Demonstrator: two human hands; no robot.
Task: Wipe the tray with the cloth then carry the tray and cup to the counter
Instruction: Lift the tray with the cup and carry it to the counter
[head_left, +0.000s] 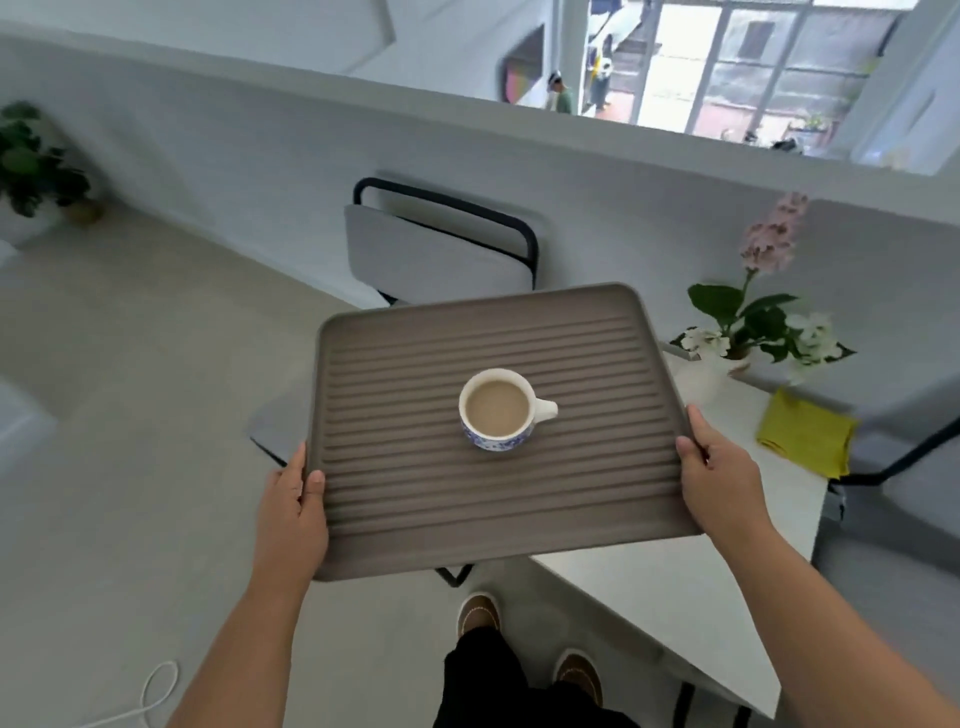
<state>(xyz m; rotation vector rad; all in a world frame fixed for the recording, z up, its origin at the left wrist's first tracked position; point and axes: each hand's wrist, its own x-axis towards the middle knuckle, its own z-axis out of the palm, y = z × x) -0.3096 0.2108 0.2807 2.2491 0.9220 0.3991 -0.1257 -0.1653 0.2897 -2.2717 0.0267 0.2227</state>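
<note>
We hold the ribbed grey-brown tray (395, 525) in the air above the floor, our left hand (291, 506) clamped on its left edge and our right hand (714, 467) on its right edge, thumbs on top. The cup (497, 409) of milky drink stands upright near the tray's middle, handle to the right. The yellow cloth (805, 434) lies on the white desk (675, 587) to our right, near a flower pot (740, 358).

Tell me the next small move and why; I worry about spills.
Probably keep walking slowly with the tray level: left hand and right hand grip its side edges, and the cup on it is nearly full.
</note>
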